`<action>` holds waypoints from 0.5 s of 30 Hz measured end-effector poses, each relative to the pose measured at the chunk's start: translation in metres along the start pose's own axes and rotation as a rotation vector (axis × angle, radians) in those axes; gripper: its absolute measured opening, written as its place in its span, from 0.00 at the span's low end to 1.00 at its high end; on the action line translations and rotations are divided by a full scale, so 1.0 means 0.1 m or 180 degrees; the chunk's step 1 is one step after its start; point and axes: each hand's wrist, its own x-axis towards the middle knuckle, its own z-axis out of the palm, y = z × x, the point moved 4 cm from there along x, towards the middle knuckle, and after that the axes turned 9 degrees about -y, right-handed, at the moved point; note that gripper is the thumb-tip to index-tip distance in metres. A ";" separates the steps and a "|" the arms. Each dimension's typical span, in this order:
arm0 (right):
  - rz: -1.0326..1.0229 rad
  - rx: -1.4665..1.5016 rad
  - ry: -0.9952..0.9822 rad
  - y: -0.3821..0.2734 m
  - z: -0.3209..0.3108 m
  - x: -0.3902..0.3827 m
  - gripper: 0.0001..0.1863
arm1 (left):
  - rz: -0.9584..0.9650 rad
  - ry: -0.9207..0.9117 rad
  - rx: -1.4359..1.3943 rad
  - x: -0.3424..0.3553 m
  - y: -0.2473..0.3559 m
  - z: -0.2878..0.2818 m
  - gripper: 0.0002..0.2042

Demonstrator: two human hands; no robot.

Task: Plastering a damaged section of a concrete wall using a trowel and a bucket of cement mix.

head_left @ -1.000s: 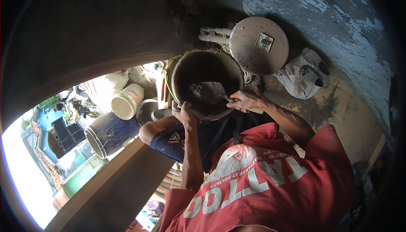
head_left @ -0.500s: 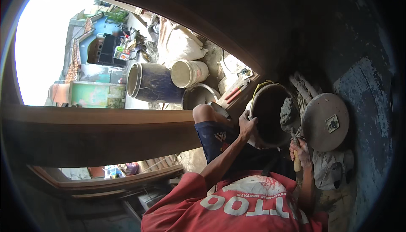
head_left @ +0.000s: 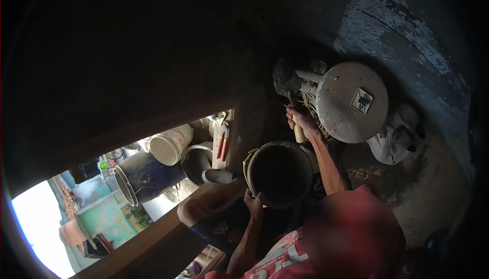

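Observation:
My left hand grips the near rim of a round bucket, which stands by my legs with its dark inside facing up. A yellowish strip shows on its left rim. My right hand is closed round the wooden handle of a trowel. A lump of grey wet mortar covers the trowel's blade, held out beyond the bucket near the dark wall. What lies inside the bucket is too dark to make out.
Right of the trowel is a round, dusty stool top bearing a small square dish. A whitish sack lies below it. Red-handled pliers rest on the sill. Outside are a blue drum and a white pail.
My right hand has lifted the mortar-loaded trowel out from over the bucket toward the wall. My left hand stays on the bucket's rim. The view has turned and shifted.

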 end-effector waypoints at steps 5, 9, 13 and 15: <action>-0.0701 0.0222 0.0213 -0.04 0.01 0.57 0.07 | -0.0112 -0.0050 0.0204 -0.06 -0.16 -0.12 0.12; -0.2274 -0.0090 0.0974 -0.16 0.06 0.83 0.07 | -0.0231 -0.0072 0.0300 -0.09 -0.26 -0.23 0.14; -0.3475 -0.1272 0.2701 -0.16 0.10 1.26 0.09 | -0.0402 0.0107 0.0392 -0.09 -0.36 -0.31 0.16; -0.3849 -0.1701 0.3521 -0.12 0.22 1.56 0.09 | -0.0465 0.0165 0.0332 -0.09 -0.40 -0.31 0.16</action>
